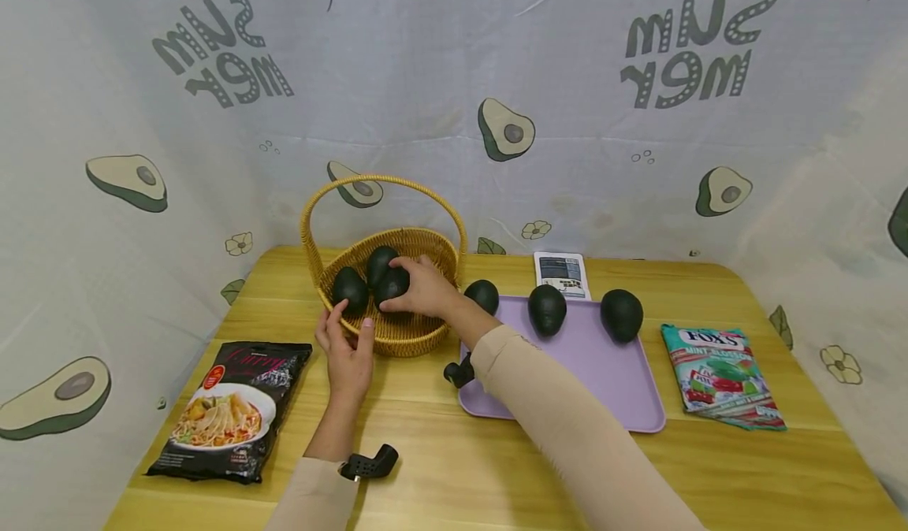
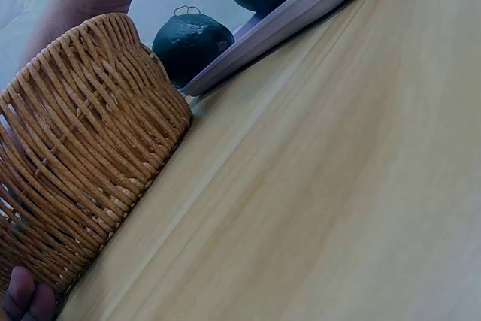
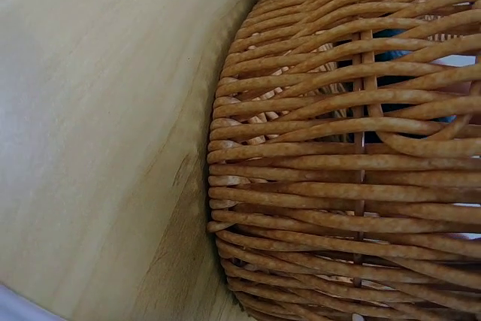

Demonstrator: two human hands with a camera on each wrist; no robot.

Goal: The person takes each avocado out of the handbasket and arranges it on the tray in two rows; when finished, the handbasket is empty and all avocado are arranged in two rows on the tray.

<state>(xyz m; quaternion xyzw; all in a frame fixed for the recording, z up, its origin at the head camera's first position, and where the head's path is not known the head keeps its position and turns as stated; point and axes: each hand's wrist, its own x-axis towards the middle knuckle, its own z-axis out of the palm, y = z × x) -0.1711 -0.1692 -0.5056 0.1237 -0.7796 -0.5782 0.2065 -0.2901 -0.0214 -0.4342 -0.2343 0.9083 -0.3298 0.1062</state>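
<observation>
A wicker basket (image 1: 404, 347) with a tall handle stands at the back left of the table, three dark avocados inside it. My right hand (image 1: 423, 288) reaches over the rim and grips one avocado (image 1: 392, 285) among the others. Beside it lie a second avocado (image 1: 382, 261) and a third (image 1: 350, 290). My left hand (image 1: 349, 364) holds the basket's front left rim, thumb and fingers on the edge. In the left wrist view, fingertips (image 2: 21, 295) touch the woven wall. The right wrist view shows mostly the basket's side (image 3: 338, 178).
Right of the basket, a lilac tray (image 1: 603, 373) bears three avocados, one (image 1: 547, 310) near its middle back. A printed card (image 1: 562, 275) lies behind it. A mint candy bag (image 1: 723, 375) is at the right, a black noodle packet (image 1: 230, 409) at the left.
</observation>
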